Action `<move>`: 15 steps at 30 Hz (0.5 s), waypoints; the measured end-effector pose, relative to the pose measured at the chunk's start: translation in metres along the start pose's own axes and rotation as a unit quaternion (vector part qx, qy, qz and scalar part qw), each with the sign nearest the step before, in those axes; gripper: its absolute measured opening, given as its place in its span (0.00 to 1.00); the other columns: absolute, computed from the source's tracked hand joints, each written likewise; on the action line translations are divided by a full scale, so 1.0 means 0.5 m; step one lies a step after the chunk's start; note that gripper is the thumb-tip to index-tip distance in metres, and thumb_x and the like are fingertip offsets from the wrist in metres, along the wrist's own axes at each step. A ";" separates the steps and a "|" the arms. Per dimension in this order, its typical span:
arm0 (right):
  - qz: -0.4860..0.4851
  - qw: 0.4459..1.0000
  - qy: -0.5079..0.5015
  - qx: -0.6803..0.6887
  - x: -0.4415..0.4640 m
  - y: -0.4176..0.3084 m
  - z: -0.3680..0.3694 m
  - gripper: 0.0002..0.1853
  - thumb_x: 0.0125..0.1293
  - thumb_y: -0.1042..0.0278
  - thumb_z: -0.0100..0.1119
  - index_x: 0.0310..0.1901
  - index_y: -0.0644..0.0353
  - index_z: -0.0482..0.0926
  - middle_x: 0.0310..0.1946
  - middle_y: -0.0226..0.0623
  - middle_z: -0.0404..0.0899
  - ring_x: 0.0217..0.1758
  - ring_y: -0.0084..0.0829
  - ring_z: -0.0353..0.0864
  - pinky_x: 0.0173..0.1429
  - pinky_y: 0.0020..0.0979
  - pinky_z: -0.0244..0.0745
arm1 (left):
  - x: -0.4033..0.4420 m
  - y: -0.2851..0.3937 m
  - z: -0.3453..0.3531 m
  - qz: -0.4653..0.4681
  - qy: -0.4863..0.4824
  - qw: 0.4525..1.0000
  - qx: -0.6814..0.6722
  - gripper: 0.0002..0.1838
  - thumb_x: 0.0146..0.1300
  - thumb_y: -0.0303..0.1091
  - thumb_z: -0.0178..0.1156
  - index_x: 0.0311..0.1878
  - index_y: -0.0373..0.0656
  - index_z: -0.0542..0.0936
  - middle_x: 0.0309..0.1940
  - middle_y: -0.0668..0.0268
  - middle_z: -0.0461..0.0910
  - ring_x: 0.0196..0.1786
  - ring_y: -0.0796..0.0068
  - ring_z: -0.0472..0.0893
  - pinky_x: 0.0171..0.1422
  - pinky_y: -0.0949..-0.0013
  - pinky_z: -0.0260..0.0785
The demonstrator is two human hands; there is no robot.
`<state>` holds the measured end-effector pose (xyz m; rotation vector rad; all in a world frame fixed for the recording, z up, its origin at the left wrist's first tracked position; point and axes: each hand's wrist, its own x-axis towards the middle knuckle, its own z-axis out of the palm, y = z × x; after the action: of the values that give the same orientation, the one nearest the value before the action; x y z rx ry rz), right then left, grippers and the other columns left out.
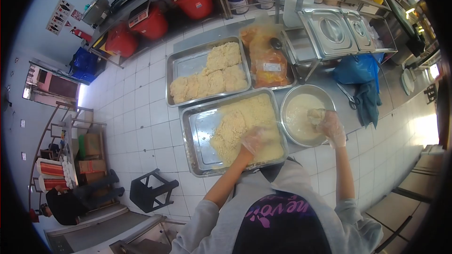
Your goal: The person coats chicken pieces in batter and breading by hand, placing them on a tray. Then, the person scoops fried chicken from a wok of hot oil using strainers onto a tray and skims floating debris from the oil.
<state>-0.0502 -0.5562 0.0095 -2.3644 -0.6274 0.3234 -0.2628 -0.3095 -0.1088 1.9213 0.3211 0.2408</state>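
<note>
My left hand (254, 141), in a clear plastic glove, rests in the crumb coating of the near metal tray (187, 146), beside a coated piece (232, 126). Its fingers are blurred, so what they hold cannot be made out. Over the right side of a round metal bowl (284, 121) of pale batter (300, 113) is my right hand (331, 127), also gloved. Its fingers are closed on a batter-covered piece (316, 116). Behind the near tray, a second metal tray (170, 77) holds several coated pieces (207, 77).
A bag of orange marinated pieces (267, 61) lies in a tray behind the bowl. Scissors (346, 95) and a dark cloth (368, 103) are at the right. Lidded steel pans (329, 30) stand at the back right. A black stool (151, 190) and another person (70, 204) are at the left.
</note>
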 end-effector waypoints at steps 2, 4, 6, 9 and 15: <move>-0.005 1.000 0.002 0.019 0.002 0.000 -0.002 0.18 0.50 0.74 0.58 0.47 0.62 0.80 0.39 0.34 0.82 0.37 0.24 0.79 0.41 0.25 0.73 | 0.001 -0.001 -0.019 0.006 0.061 0.998 -0.027 0.26 0.47 0.48 0.70 0.49 0.47 0.78 0.43 0.60 0.79 0.47 0.67 0.78 0.52 0.67 0.72; -0.006 0.999 0.001 0.039 0.005 -0.003 -0.002 0.19 0.50 0.75 0.57 0.47 0.63 0.79 0.39 0.34 0.82 0.38 0.24 0.79 0.41 0.25 0.74 | -0.015 0.068 -0.083 -0.145 0.138 0.975 -0.091 0.20 0.49 0.40 0.69 0.44 0.42 0.79 0.35 0.63 0.83 0.35 0.70 0.81 0.41 0.70 0.74; -0.008 0.998 -0.002 0.058 0.010 -0.002 0.001 0.19 0.50 0.77 0.56 0.48 0.63 0.78 0.40 0.34 0.82 0.38 0.24 0.79 0.41 0.25 0.74 | -0.027 0.087 -0.149 -0.150 0.130 0.980 0.002 0.18 0.50 0.39 0.67 0.43 0.41 0.79 0.31 0.64 0.83 0.32 0.72 0.80 0.38 0.71 0.74; -0.016 0.996 -0.004 0.084 0.011 -0.003 0.012 0.20 0.50 0.78 0.55 0.49 0.63 0.77 0.41 0.34 0.82 0.39 0.25 0.79 0.42 0.24 0.75 | -0.037 0.094 -0.219 -0.158 0.101 0.975 0.121 0.18 0.50 0.39 0.64 0.42 0.38 0.79 0.25 0.61 0.82 0.27 0.69 0.80 0.34 0.67 0.73; 0.004 1.000 -0.021 0.010 0.026 -0.024 0.014 0.17 0.44 0.67 0.65 0.37 0.59 0.75 0.39 0.45 0.77 0.46 0.46 0.76 0.49 0.42 0.73 | -0.028 0.145 -0.273 -0.176 0.123 0.957 0.195 0.21 0.50 0.39 0.62 0.46 0.36 0.79 0.24 0.56 0.80 0.27 0.64 0.80 0.35 0.65 0.72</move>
<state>-0.0463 -0.5376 0.0113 -2.3477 -0.6321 0.3831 -0.3116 -0.2196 0.0079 2.1770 0.9248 0.1878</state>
